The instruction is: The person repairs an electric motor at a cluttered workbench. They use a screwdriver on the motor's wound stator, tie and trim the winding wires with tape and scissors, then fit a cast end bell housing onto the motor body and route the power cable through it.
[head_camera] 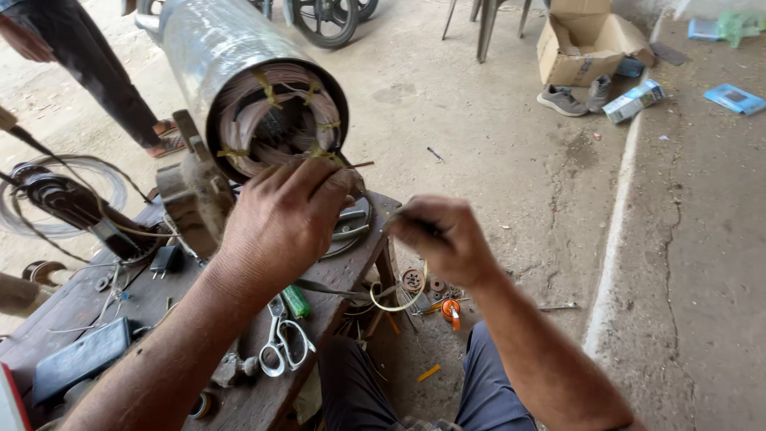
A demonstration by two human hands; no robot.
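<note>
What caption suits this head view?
Left hand at the motor stator's copper windings; right hand pulls a tie string.

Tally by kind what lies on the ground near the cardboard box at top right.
Cardboard box: 1
Grey shoes: 2
Small carton lying on its side: 1
Flat blue packet: 1
Total: 5

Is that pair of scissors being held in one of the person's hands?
No, the scissors lie untouched on the wooden bench, while the left hand rests at the motor's copper windings and the right hand pinches a thin strip.
</note>
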